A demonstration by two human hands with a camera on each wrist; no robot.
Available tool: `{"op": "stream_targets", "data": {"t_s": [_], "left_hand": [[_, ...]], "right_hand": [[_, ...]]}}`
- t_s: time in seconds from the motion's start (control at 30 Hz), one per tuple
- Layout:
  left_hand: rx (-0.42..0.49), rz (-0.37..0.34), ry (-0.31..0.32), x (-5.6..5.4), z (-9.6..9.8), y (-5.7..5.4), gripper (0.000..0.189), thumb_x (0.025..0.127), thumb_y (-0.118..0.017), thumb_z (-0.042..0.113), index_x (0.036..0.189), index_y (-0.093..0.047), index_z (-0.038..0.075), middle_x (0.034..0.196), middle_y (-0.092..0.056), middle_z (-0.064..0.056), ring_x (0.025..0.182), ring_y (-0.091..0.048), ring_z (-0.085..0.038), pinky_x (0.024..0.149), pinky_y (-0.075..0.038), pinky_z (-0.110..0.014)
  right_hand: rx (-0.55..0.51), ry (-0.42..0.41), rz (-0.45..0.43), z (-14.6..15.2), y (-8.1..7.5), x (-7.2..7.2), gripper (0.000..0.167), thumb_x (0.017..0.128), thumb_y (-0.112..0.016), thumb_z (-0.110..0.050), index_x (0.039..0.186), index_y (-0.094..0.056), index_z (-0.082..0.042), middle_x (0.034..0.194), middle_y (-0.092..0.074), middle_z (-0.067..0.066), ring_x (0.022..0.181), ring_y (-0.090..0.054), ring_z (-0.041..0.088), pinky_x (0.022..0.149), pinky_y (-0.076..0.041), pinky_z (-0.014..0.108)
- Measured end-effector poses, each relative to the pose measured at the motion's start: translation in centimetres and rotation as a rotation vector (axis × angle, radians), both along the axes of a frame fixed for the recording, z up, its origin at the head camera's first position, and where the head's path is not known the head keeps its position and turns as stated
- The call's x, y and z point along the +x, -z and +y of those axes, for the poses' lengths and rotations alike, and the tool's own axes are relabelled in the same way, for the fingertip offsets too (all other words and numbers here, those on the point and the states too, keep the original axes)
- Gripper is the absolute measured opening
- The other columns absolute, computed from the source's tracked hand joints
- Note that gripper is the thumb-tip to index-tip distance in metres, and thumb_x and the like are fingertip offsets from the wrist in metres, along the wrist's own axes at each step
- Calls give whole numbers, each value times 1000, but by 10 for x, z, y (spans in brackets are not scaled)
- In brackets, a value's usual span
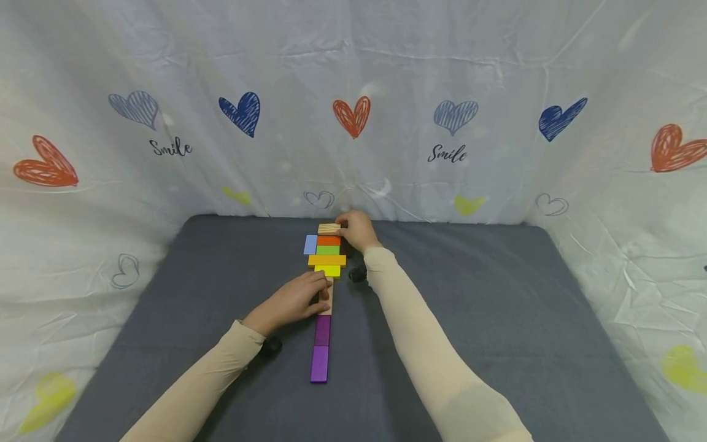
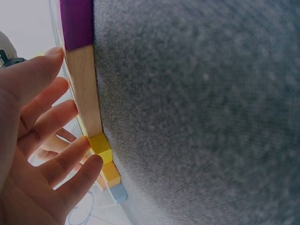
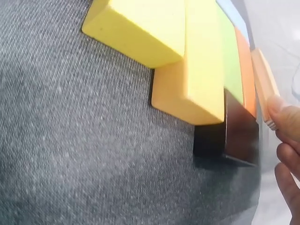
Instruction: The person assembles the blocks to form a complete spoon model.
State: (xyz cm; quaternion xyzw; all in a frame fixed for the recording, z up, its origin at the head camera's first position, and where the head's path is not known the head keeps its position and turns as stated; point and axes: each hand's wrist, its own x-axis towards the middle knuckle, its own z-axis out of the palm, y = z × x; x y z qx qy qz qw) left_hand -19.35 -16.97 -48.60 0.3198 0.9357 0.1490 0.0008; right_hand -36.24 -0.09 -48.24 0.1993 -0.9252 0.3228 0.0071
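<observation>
My right hand [image 1: 359,231] pinches the right end of a pale striped wooden block [image 1: 328,229] at the far end of the block row. In the right wrist view, thumb and fingers grip this wooden block [image 3: 264,86] beside the orange-red block [image 3: 246,70]. My left hand [image 1: 294,301] is at a plain wooden block [image 1: 327,306] in the middle of the row. Its fairly straight fingers [image 2: 63,115] lie along the side of that wooden block [image 2: 85,91]. Two purple blocks [image 1: 319,362] continue the row nearer to me.
Between the hands lie yellow [image 1: 329,271], orange [image 1: 327,261], green [image 1: 328,250] and red [image 1: 328,240] blocks, with a light blue block [image 1: 310,245] at their left. A dark block [image 3: 241,129] stands beside the green one. A printed curtain [image 1: 397,166] hangs behind the grey table [image 1: 475,319].
</observation>
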Motion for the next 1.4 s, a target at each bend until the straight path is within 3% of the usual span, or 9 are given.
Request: {"op": "stream_targets", "data": {"t_s": [0.47, 0.7, 1.03, 1.4], "left_hand": [[4, 2, 7, 1, -1, 0, 18, 89, -75, 31, 96, -66, 17, 105, -63, 3, 109, -60, -17, 94, -54, -34], [4, -5, 3, 1, -1, 0, 17, 89, -74, 32, 94, -65, 18, 108, -63, 3, 110, -60, -17, 95, -54, -35], [7, 1, 2, 1, -2, 2, 17, 89, -74, 32, 93, -64, 18, 108, -63, 3, 112, -60, -18, 93, -54, -35], [3, -3, -1, 1, -1, 1, 17, 89, -74, 32, 93, -65, 18, 109, -63, 3, 111, -60, -18, 92, -55, -35]], "right_hand": [[34, 27, 21, -6, 1, 4, 27, 89, -74, -16, 114, -74, -10, 117, -72, 7, 111, -66, 25, 97, -54, 38], [18, 42, -9, -3, 0, 6, 18, 95, -65, -9, 109, -77, -12, 112, -74, 6, 104, -69, 24, 91, -57, 36], [62, 19, -9, -3, 3, 7, 32, 98, -52, 3, 110, -77, -13, 114, -73, 7, 107, -67, 25, 94, -56, 37], [87, -25, 17, 1, 1, 9, 33, 98, -51, 3, 112, -76, -13, 114, -71, 8, 108, -65, 27, 96, -54, 38]]}}
